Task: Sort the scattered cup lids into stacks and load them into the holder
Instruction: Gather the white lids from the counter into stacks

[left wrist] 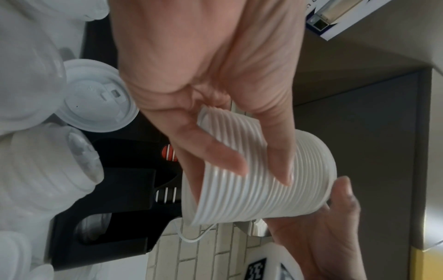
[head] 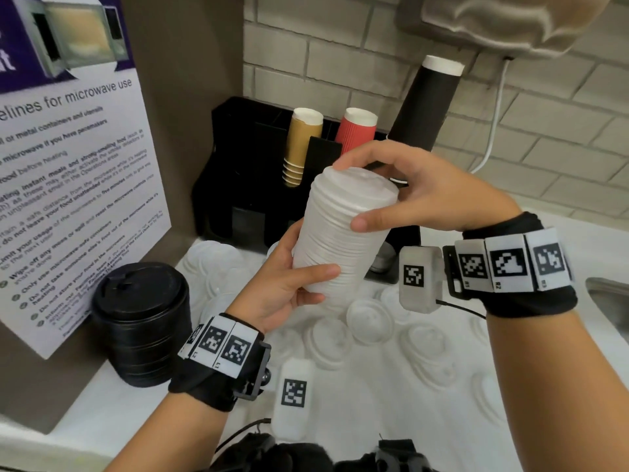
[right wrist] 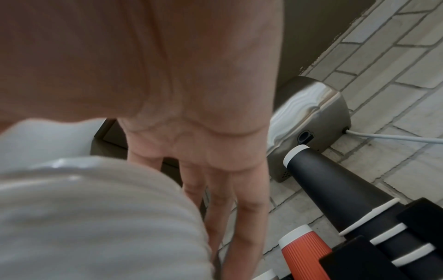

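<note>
White desk point(head: 442, 420) — strewn with loose white lids point(head: 369, 321). Black holder point(head: 245, 185) at the rear wall, carrying cup stacks. Stack of black lids point(head: 143, 321), standing at left. Tall stack of white lids point(head: 340, 233) — held tilted above the desk, before the holder: left hand point(head: 289, 284) curled round its lower end, right hand point(head: 418, 189) gripping its top.

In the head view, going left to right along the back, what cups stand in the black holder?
Tan cups → red cups → tall black cups, all in the black holder.
</note>
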`<state>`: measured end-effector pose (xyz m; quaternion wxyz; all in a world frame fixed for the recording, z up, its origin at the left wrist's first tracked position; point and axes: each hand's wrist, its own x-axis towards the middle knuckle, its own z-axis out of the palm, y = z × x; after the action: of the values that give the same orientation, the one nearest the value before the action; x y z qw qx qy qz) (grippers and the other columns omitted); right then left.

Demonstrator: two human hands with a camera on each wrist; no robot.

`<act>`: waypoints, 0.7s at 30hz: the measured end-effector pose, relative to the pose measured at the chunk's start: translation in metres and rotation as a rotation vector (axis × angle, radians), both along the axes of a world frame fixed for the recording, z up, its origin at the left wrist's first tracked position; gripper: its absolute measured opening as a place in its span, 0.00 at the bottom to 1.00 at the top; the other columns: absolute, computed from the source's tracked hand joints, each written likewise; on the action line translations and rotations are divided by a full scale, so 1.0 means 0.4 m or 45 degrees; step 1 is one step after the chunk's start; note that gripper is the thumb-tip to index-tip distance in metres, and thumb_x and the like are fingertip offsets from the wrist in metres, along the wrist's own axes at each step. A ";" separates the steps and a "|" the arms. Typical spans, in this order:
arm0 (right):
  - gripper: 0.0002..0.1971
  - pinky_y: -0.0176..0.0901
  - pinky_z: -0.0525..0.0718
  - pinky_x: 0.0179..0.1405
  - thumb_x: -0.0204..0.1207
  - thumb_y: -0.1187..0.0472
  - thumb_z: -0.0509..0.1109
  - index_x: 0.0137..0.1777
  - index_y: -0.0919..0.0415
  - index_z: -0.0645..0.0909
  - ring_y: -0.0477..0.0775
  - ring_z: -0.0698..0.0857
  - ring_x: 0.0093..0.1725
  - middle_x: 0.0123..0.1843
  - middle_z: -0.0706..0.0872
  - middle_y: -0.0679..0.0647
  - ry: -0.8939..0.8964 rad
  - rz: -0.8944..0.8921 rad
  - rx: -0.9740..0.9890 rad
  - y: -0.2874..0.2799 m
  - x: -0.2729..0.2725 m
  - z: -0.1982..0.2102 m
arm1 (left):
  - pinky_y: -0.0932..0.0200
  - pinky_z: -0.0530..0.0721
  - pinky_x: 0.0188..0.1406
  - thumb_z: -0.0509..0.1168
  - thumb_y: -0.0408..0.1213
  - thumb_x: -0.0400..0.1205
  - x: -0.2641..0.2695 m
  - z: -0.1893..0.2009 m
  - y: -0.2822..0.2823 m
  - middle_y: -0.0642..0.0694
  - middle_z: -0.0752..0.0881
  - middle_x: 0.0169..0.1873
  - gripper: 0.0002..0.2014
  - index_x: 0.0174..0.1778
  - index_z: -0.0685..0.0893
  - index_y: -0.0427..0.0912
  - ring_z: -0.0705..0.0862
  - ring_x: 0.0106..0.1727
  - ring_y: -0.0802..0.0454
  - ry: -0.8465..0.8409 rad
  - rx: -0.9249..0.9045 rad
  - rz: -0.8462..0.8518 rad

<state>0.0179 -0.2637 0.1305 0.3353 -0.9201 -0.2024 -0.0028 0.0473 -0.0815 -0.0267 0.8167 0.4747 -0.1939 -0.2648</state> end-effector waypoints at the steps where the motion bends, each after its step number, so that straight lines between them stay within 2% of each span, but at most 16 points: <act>1: 0.30 0.40 0.82 0.60 0.62 0.46 0.80 0.65 0.49 0.79 0.43 0.81 0.62 0.63 0.81 0.44 -0.012 -0.006 0.014 0.010 -0.003 -0.003 | 0.68 0.83 0.25 0.80 0.42 0.60 0.000 0.001 0.008 0.59 0.89 0.51 0.33 0.61 0.80 0.68 0.90 0.51 0.57 0.000 -0.011 -0.009; 6: 0.30 0.42 0.83 0.61 0.63 0.52 0.81 0.66 0.50 0.78 0.45 0.82 0.62 0.64 0.82 0.44 0.000 -0.018 0.148 0.044 -0.011 -0.011 | 0.68 0.83 0.24 0.79 0.41 0.60 0.007 0.006 0.048 0.59 0.90 0.49 0.34 0.62 0.79 0.65 0.90 0.49 0.57 0.016 -0.044 -0.051; 9: 0.29 0.47 0.84 0.61 0.64 0.55 0.81 0.67 0.52 0.78 0.47 0.82 0.65 0.67 0.81 0.46 0.034 -0.003 0.172 0.053 -0.015 -0.009 | 0.68 0.83 0.24 0.79 0.40 0.60 0.014 0.011 0.067 0.58 0.90 0.49 0.34 0.63 0.79 0.64 0.90 0.50 0.56 0.013 -0.047 -0.074; 14: 0.31 0.47 0.82 0.64 0.61 0.48 0.81 0.66 0.45 0.78 0.46 0.79 0.66 0.66 0.78 0.47 -0.057 -0.103 -0.028 0.074 -0.021 -0.005 | 0.68 0.83 0.24 0.77 0.35 0.67 0.023 0.015 0.077 0.57 0.90 0.50 0.33 0.67 0.78 0.61 0.90 0.50 0.56 0.015 -0.012 -0.104; 16: 0.29 0.48 0.79 0.66 0.64 0.49 0.82 0.66 0.42 0.77 0.46 0.76 0.67 0.65 0.77 0.46 -0.113 -0.113 -0.123 0.085 -0.025 -0.007 | 0.68 0.83 0.23 0.76 0.35 0.67 0.023 0.014 0.080 0.57 0.90 0.50 0.33 0.67 0.77 0.60 0.90 0.50 0.56 0.024 -0.014 -0.112; 19: 0.28 0.39 0.74 0.66 0.70 0.50 0.78 0.69 0.38 0.74 0.40 0.72 0.69 0.66 0.74 0.41 -0.129 -0.089 -0.165 0.102 -0.032 -0.018 | 0.68 0.83 0.23 0.75 0.34 0.68 0.020 0.011 0.089 0.57 0.90 0.49 0.31 0.66 0.78 0.60 0.90 0.49 0.56 0.044 -0.025 -0.117; 21: 0.29 0.38 0.73 0.70 0.70 0.46 0.75 0.72 0.39 0.72 0.39 0.69 0.71 0.69 0.71 0.44 -0.128 -0.081 -0.142 0.114 -0.036 -0.027 | 0.68 0.83 0.23 0.75 0.34 0.69 0.018 0.012 0.098 0.58 0.90 0.48 0.29 0.64 0.78 0.61 0.90 0.48 0.57 0.048 -0.029 -0.115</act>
<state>0.0036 -0.2182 0.1196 0.2727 -0.9420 -0.1895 -0.0483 0.0547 -0.0424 -0.0220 0.8127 0.4510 -0.2027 -0.3083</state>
